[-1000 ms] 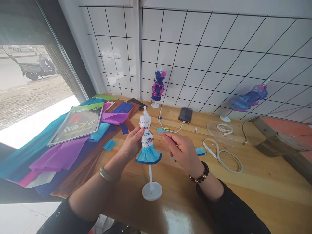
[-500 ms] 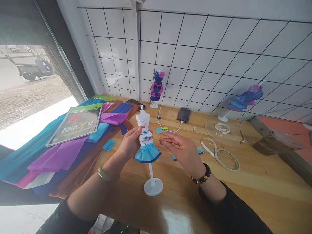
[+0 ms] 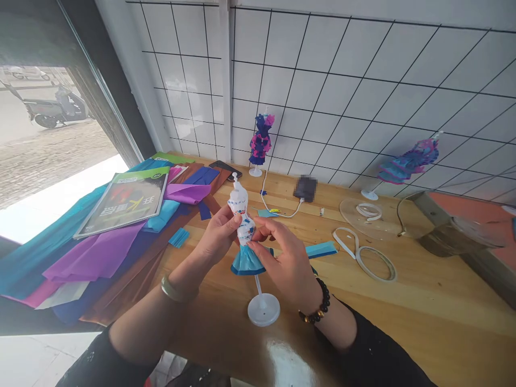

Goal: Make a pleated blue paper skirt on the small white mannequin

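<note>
Between both hands, the mannequin [image 3: 238, 200] stood tilted, its long axis leaning top-leftward; the left hand [image 3: 217, 235] closed around its torso, while the right hand [image 3: 288, 263], half-curled, met its waist, grip unclear.

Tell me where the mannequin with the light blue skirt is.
In the head view, the mannequin is near the middle, between the left hand, which holds it, and the right hand, at its waist.
</note>
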